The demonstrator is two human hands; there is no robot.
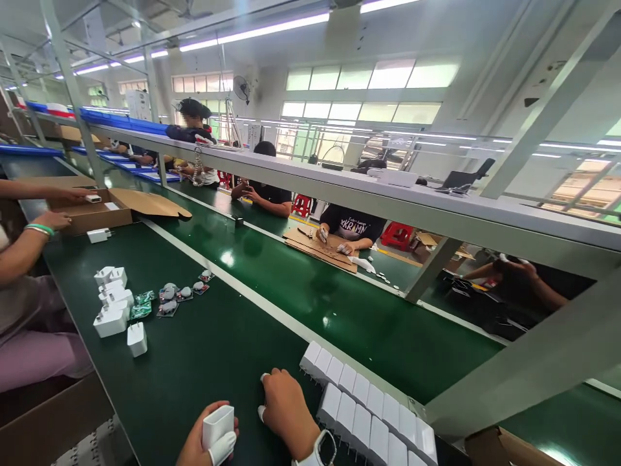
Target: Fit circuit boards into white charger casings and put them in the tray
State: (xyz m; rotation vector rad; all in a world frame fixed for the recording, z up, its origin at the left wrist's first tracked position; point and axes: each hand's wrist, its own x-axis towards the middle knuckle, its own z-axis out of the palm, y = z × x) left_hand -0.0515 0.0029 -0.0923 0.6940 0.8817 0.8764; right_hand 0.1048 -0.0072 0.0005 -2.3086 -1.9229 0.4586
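Note:
My left hand [198, 446] is closed around a white plastic charger housing [220, 417], its hollow open end facing up. A white finger cot covers the thumb. To its right, my right hand [287, 406] is over the dark green table with white cots on the thumb and a finger. These two digits are apart, and nothing shows between them. Right beside that hand stand two rows of white charger housings [361, 424], with metal pins showing along their lower edge. Loose white chargers [137, 339], green circuit boards [141, 304] and boards with grey round parts [169, 294] lie farther left.
A co-worker's hands [58, 221] are at a cardboard box [92, 217] on the left. Beyond the pale divider strip [233, 285] runs a green conveyor belt [310, 291]. A metal post [524, 356] and long shelf [339, 175] frame the right. Other people sit across the line.

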